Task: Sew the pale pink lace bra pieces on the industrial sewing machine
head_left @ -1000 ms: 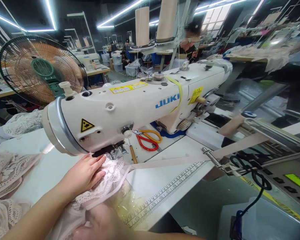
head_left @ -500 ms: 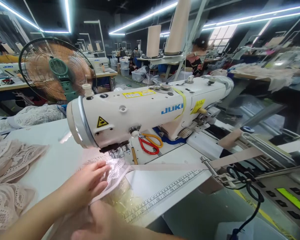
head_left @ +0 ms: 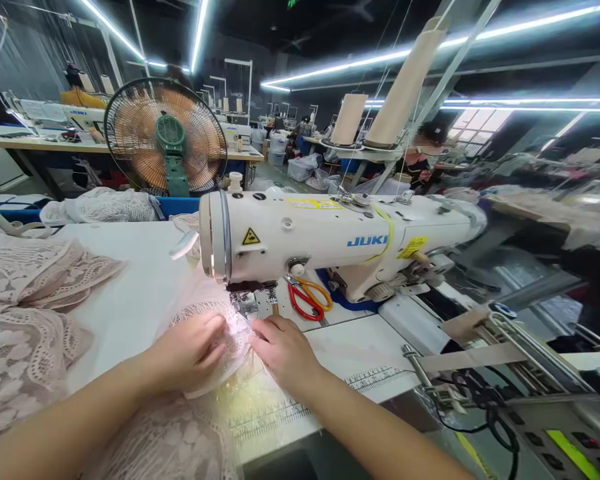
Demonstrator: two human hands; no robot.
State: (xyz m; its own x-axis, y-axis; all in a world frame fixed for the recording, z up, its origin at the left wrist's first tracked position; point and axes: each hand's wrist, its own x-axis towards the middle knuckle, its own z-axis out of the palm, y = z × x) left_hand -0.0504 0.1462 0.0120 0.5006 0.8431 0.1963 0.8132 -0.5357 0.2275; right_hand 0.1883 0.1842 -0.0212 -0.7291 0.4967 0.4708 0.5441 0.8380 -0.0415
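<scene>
Right hand (head_left: 286, 352) has risen to the lace cloth (head_left: 237, 339) by the sewing machine (head_left: 320, 233), opposite the left hand (head_left: 186, 350); whether either clamps it, I cannot tell.

Bare hands (head_left: 187, 350); fingers (head_left: 267, 330) rounded; wrists (head_left: 314, 381) narrow; forearms (head_left: 93, 400) bare, smooth, widening toward elbows.

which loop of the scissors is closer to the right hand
The red loop; the orange loop lies beyond it, farther from the right hand.
</scene>
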